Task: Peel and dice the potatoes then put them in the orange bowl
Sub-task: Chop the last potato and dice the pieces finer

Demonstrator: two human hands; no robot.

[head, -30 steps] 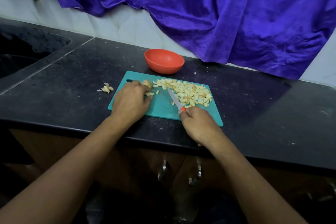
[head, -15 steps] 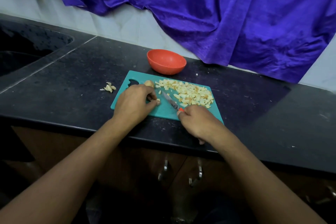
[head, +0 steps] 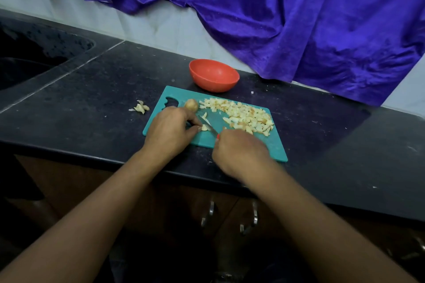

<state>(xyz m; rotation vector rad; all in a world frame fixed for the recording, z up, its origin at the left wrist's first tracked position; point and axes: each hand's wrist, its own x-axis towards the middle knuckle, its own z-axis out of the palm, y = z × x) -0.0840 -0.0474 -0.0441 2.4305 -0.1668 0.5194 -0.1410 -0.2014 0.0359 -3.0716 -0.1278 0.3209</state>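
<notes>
A teal cutting board (head: 271,145) lies on the black counter. Diced potato (head: 243,116) is heaped across its far right half. A small whole potato (head: 191,105) sits near the board's far left, just beyond my left hand (head: 170,131). That hand pinches a small potato piece (head: 204,127) against the board with thumb and fingertips. My right hand (head: 239,151) grips a small knife (head: 209,124) with an orange handle, its blade resting by that piece. The empty orange bowl (head: 213,75) stands behind the board.
A little pile of potato peel (head: 140,107) lies on the counter (head: 92,103) left of the board. A dark sink (head: 34,57) is set in at the far left. Purple cloth (head: 299,18) hangs over the wall behind. Cabinet handles (head: 230,216) show below the counter edge.
My right hand swung the knife leftwards from the diced heap to the piece under my left fingers. My left hand shifted slightly toward the board's near edge.
</notes>
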